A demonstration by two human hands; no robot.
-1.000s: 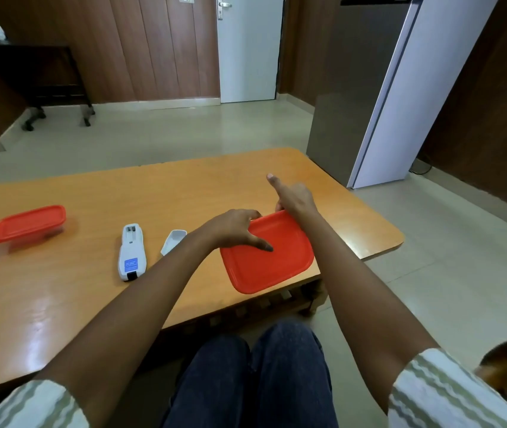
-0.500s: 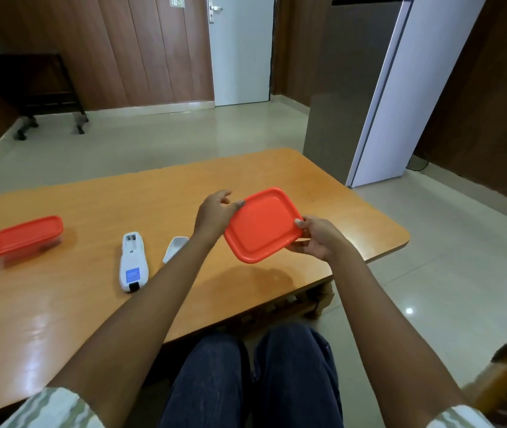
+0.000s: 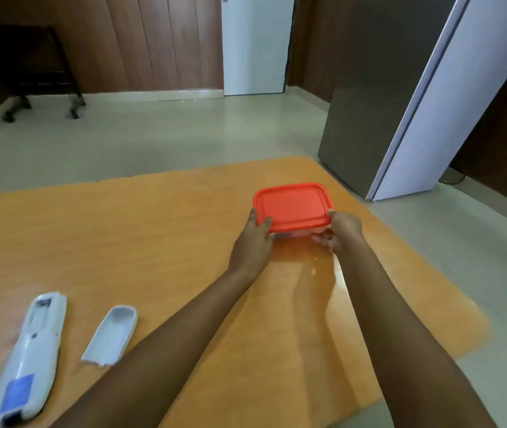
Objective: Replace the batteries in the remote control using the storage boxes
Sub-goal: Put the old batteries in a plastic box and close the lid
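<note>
- A long orange-brown wooden counter [image 3: 153, 230] fills the lower part of the head view, with two bare forearms reaching across it from the bottom edge.
- A rectangular clear plastic storage box [image 3: 292, 205] with a red lid sits on the counter near its far right corner, lid on top.
- The left grip [image 3: 253, 242], a bare hand, holds the near left corner of the storage box, its thumb lying on the lid edge and the fingers wrapped down the side.
- The right grip [image 3: 343, 231], also a bare hand, holds the near right corner, thumb on the lid rim and fingers curled against the clear wall below.
- A long white plastic remote control [image 3: 30, 359] lies face down at the lower left, well apart from the box; its battery bay is uncovered, and a blue label sits near its near end.
- A white curved battery cover [image 3: 111, 335] lies just beside the remote, inner side up.
- Beyond the counter: pale tiled floor [image 3: 168, 134], a white door [image 3: 255, 44] in wood panelling, and a tall grey cabinet [image 3: 369, 103] at the right.
</note>
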